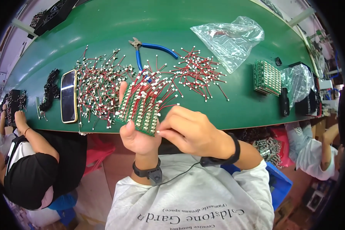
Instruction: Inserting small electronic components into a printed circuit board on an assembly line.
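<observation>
My left hand [140, 142] grips a green circuit board panel [146, 122] from below, tilted at the table's near edge, with a thumb on its near side. Rows of small white sockets cover the panel. Many short red wires with white connectors [151, 85] stand up from its far and left parts. My right hand [193, 130] is closed in a pinch beside the panel's right edge. A small white connector [159, 132] shows at its fingertips; the rest of that piece is hidden by the fingers.
On the green table [115, 28] lie a loose wire pile [201, 73], a heap of small wired boards [97, 88], blue-handled cutters [157, 46], a phone [69, 96], a clear bag [234, 40] and stacked panels [267, 76]. Co-workers sit left and right; a blue bin [280, 184] is beside me.
</observation>
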A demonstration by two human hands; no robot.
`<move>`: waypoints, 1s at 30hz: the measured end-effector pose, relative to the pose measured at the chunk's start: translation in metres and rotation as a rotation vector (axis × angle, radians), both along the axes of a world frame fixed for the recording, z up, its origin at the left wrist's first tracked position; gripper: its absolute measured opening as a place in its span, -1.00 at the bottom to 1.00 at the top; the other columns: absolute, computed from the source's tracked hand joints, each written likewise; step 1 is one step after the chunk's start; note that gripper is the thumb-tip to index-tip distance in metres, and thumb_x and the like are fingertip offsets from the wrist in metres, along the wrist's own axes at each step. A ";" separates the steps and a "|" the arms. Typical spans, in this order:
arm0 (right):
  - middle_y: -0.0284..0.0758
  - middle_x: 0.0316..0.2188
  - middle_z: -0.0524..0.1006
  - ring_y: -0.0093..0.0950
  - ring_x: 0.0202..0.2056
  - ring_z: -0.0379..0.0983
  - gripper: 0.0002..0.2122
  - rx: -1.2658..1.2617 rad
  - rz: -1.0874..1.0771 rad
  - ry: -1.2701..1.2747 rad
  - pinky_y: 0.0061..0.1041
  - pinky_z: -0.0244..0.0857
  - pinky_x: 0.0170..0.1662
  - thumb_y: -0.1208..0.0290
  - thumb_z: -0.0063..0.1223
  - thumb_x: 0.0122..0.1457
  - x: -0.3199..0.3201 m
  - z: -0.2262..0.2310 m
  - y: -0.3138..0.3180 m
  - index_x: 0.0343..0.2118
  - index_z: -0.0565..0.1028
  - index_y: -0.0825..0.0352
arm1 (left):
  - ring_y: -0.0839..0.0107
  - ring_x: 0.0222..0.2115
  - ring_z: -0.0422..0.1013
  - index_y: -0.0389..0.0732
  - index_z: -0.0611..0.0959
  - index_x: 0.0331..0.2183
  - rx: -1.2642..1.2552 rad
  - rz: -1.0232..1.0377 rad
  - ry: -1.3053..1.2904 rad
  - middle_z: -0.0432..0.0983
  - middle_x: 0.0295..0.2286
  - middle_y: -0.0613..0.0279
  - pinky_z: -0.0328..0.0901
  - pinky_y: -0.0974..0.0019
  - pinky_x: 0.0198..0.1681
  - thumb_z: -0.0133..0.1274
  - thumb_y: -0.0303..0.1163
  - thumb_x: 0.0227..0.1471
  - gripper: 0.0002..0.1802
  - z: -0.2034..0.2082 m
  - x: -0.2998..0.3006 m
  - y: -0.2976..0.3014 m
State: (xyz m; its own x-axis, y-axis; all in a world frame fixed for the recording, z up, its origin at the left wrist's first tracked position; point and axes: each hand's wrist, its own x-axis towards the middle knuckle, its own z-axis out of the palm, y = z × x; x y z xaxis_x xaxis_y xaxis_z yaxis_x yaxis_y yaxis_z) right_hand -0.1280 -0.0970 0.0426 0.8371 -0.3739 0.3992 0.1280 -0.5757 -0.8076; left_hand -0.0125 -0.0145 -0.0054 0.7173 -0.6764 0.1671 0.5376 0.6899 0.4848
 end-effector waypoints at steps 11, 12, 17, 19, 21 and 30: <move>-0.22 -0.41 0.46 -0.26 -0.42 0.45 -0.84 -0.046 -0.117 -0.010 -0.38 0.34 -0.38 0.67 0.16 -0.04 0.018 -0.015 0.000 -0.35 0.51 0.40 | 0.06 0.09 0.30 -0.23 -0.06 0.30 0.106 0.030 -0.058 0.30 0.09 -0.11 0.14 0.03 0.21 0.02 -0.17 -0.20 0.07 0.008 -0.009 0.004; -0.22 -0.41 0.46 -0.26 -0.42 0.45 -0.84 -0.046 -0.115 -0.010 -0.38 0.34 -0.38 0.67 0.16 -0.04 0.018 -0.015 0.001 -0.35 0.51 0.40 | 0.06 0.08 0.31 -0.22 -0.07 0.30 0.108 0.020 -0.072 0.30 0.09 -0.11 0.15 0.04 0.20 0.03 -0.17 -0.20 0.08 0.008 -0.009 0.005; -0.21 -0.43 0.46 -0.25 -0.50 0.45 -0.83 -0.116 -0.104 0.029 -0.37 0.35 -0.48 0.66 0.14 -0.05 0.020 -0.017 0.001 -0.34 0.50 0.41 | 0.08 0.07 0.33 -0.21 -0.08 0.30 0.147 0.015 -0.101 0.31 0.08 -0.09 0.18 0.07 0.19 0.07 -0.21 -0.23 0.11 0.010 -0.010 0.007; -0.20 -0.43 0.46 -0.25 -0.50 0.46 -0.84 -0.160 -0.102 0.056 -0.36 0.36 -0.48 0.65 0.15 -0.05 0.019 -0.015 0.001 -0.36 0.49 0.41 | 0.08 0.08 0.32 -0.21 -0.08 0.30 0.162 0.006 -0.115 0.30 0.08 -0.09 0.16 0.07 0.20 0.08 -0.20 -0.24 0.12 0.009 -0.010 0.007; -0.20 -0.43 0.46 -0.24 -0.50 0.46 -0.85 -0.203 -0.099 0.083 -0.35 0.37 -0.48 0.63 0.16 -0.04 0.017 -0.012 0.000 -0.37 0.48 0.42 | 0.09 0.10 0.29 -0.22 -0.09 0.30 0.194 -0.010 -0.143 0.28 0.10 -0.09 0.13 0.09 0.22 0.10 -0.20 -0.25 0.14 0.008 -0.011 0.008; -0.24 -0.50 0.42 -0.31 -0.51 0.45 -0.90 -0.496 -0.166 0.126 -0.37 0.35 -0.50 0.59 0.15 -0.02 0.012 -0.004 0.002 -0.49 0.43 0.38 | 0.07 0.12 0.26 -0.21 -0.13 0.31 0.193 -0.083 -0.123 0.24 0.12 -0.10 0.10 0.08 0.23 0.14 -0.19 -0.28 0.20 0.011 -0.011 0.008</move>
State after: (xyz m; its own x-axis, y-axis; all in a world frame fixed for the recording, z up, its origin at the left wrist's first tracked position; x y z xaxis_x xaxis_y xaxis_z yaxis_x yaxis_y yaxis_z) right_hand -0.1162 -0.0950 0.0382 0.8355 -0.2970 0.4622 -0.0773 -0.8964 -0.4364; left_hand -0.0238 -0.0069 0.0059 0.6403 -0.7600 0.1115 0.5174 0.5340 0.6687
